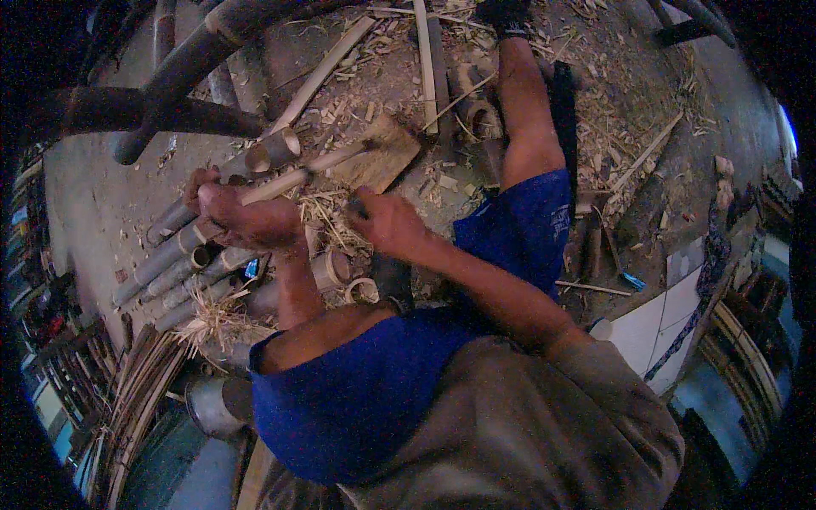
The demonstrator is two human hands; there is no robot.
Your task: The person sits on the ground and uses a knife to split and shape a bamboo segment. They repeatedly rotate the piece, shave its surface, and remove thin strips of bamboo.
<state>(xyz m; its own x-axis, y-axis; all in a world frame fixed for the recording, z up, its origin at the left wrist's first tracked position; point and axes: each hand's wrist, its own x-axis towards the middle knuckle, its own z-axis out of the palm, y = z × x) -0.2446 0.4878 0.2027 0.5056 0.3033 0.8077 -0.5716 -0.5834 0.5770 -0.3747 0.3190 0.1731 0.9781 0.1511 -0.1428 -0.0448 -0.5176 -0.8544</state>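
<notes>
My left hand (pixel 251 219) is closed around a pale bamboo strip (pixel 276 185), which slants up to the right. To its right, my right hand (pixel 389 226) is closed on a dark-handled tool (pixel 357 205); the rest of that tool is hard to make out in the dim light. A tangle of thin bamboo shavings (pixel 327 212) lies between and below the hands. Just beyond, a flat wooden block (pixel 393 157) rests on the floor under the far end of the strip.
Several cut bamboo tubes (pixel 174 259) lie at the left, with a shavings bunch (pixel 217 321) beside them. Thick dark poles (pixel 183 72) cross the upper left. Long split pieces (pixel 327 70) lie ahead. My outstretched leg (pixel 529 110) is right of centre; white tiles (pixel 659 310) are farther right.
</notes>
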